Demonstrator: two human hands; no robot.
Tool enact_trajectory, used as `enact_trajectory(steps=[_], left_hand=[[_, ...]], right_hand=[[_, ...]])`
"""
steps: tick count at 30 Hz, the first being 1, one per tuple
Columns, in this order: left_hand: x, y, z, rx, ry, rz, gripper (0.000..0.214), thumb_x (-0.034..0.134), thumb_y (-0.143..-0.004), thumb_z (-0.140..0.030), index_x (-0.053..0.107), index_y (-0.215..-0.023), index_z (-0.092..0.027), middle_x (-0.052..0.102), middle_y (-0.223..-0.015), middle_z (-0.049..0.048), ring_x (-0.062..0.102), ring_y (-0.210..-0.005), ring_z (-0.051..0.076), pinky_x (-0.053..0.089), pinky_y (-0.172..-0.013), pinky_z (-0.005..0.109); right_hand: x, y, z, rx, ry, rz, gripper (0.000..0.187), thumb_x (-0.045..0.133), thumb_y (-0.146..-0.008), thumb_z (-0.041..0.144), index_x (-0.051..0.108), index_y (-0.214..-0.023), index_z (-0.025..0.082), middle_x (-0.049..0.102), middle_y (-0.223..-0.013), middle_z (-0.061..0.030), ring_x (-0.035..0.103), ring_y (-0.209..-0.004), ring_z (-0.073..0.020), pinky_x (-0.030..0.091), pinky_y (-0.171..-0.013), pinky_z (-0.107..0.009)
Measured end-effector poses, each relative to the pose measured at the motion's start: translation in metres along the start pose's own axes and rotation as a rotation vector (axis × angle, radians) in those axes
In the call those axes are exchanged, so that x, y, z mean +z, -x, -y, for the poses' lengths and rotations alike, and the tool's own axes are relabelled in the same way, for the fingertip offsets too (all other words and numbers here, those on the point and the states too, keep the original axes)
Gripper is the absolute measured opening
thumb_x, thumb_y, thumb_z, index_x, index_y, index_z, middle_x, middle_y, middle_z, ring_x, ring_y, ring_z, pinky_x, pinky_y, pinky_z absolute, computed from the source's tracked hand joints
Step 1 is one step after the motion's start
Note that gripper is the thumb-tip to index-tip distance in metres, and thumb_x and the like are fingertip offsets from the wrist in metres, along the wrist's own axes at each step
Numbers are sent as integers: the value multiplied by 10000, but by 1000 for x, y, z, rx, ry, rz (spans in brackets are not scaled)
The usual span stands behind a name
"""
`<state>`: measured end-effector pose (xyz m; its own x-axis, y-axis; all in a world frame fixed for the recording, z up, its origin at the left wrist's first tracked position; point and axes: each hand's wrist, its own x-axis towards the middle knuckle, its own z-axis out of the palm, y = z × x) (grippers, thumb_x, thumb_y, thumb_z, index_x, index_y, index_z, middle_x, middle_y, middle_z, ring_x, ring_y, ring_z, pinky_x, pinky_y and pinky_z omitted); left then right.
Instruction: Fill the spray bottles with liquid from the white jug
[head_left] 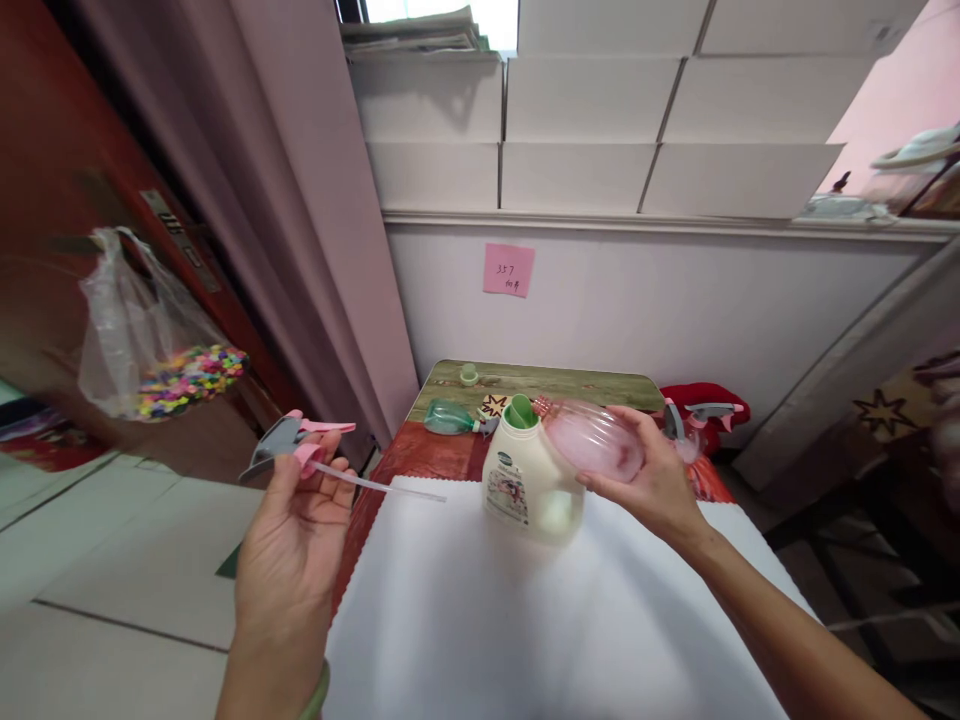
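My left hand [289,540] is closed on a grey and pink spray trigger head [289,442], held off the table's left edge; its thin clear dip tube [379,486] points right. My right hand [651,478] grips a clear pink bottle [592,440], tipped on its side with its neck over the green funnel [520,411]. The funnel sits in the mouth of a cream detergent jug [529,480], which stands upright on a white cloth [525,610].
A green bottle [450,417] lies behind the jug, a green cap [469,374] further back on the table. Another spray head [701,412] rests at the right near a red object. White boxes [585,100] stack against the wall; a bag of coloured beads [161,350] hangs left.
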<state>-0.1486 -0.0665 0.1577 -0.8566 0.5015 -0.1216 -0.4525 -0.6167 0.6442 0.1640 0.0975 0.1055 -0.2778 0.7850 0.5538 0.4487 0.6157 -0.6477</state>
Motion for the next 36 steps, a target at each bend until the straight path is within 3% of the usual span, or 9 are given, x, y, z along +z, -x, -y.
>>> enact_trajectory(steps=[3,9,15,26,33,36], left_hand=[[0,0,3,-17,-7,-60,209,546,-993,-162,745,-1058,-161,794,-890,55,718,-711,110,605,-681,197],[-10,-3,5,-33,-62,6,173,592,-976,-182,763,-975,-207,800,-934,32,730,-766,123,610,-694,195],[-9,-2,8,-41,2,-21,221,542,-999,-148,755,-1059,-158,798,-944,44,742,-845,120,607,-721,189],[-9,1,8,-66,-7,24,259,520,-996,-133,738,-1133,-160,791,-936,70,711,-656,108,607,-657,189],[-10,0,10,-86,-14,9,252,495,-1011,-150,745,-1035,-143,798,-923,73,715,-664,105,611,-652,188],[-9,0,10,-94,5,47,273,485,-1010,-123,739,-1109,-142,800,-962,83,724,-682,109,615,-670,190]], right_hand=[[-3,-3,3,-6,41,37,826,850,-649,591,553,-1328,226,670,-1319,-139,656,-1183,-338,538,-968,-460],[-8,-7,10,5,115,65,839,846,-637,607,563,-1330,230,690,-1281,-136,680,-1116,-349,552,-905,-462],[-14,-17,16,-56,162,99,806,841,-651,602,572,-1312,229,688,-1289,-125,676,-1133,-344,546,-926,-460],[-32,-40,44,-67,309,271,755,818,-673,527,566,-1314,217,689,-1300,-134,668,-1172,-366,554,-947,-500],[-35,-50,55,-17,304,339,739,833,-639,468,580,-1288,223,705,-1273,-127,676,-1156,-366,566,-918,-491],[-37,-55,59,-16,324,364,739,842,-630,446,583,-1281,211,707,-1273,-130,674,-1157,-366,565,-914,-485]])
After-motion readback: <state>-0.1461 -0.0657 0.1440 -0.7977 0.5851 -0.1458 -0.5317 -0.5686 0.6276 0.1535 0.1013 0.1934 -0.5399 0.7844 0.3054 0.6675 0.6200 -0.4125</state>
